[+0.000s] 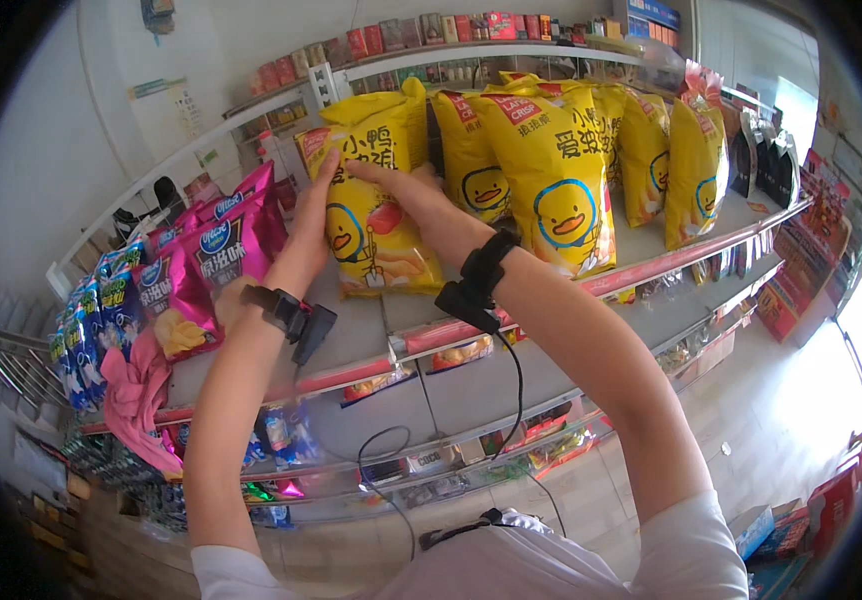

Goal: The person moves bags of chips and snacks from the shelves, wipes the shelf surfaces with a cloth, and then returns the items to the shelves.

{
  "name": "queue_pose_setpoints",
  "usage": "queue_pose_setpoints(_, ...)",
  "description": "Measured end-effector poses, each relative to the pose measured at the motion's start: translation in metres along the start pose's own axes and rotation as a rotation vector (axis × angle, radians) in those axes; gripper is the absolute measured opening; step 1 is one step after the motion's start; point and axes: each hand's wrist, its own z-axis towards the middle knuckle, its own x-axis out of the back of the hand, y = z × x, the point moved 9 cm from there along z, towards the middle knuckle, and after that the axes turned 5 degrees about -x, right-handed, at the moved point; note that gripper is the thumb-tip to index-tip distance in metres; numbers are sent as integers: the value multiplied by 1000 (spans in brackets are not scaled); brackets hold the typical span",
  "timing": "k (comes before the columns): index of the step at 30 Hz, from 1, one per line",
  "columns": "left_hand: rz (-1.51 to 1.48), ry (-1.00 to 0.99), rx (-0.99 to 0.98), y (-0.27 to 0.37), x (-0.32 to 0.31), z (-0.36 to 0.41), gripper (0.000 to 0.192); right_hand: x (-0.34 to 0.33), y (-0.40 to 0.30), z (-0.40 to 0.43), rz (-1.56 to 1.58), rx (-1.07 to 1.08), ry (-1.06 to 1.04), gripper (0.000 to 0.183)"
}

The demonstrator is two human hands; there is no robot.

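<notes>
A yellow snack bag [382, 247] with a duck face stands upright on the top shelf, between my two hands. My left hand [311, 232] rests along the bag's left edge, its thumb near the upper left corner. My right hand [427, 202] lies against the bag's right side, a finger reaching across the front; its other fingers are partly hidden behind the bag. Right of it stand more yellow snack bags [558, 195]. On the left, beside my left wrist, are magenta chip bags [232, 232]. Both wrists wear black strapped devices with cables.
A pink cloth [137, 397] hangs over the shelf's left front edge, near blue snack bags [116, 300]. Black pouches [765, 165] stand at the right end. Lower shelves hold packaged goods. A cable [517, 390] hangs before the shelves. Boxes [836, 502] lie at the lower right.
</notes>
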Motion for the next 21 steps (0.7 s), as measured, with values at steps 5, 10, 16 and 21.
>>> queue_pose_setpoints(5, -11, 0, -70, 1, 7, 9, 65, -4, 6, -1, 88, -188, -12, 30)
queue_pose_setpoints(10, 43, 35, -145, 11, 1, -3, 64, -2, 9, 5, 55, -107, -14, 37)
queue_pose_setpoints(16, 102, 9, -336, 72, -6, -32, 63, -42, -33, -11, -50, 262, -118, 39)
queue_pose_setpoints(21, 98, -67, -533, 131, -36, -86, 70, -73, -81, -72, -221, 480, -137, 40)
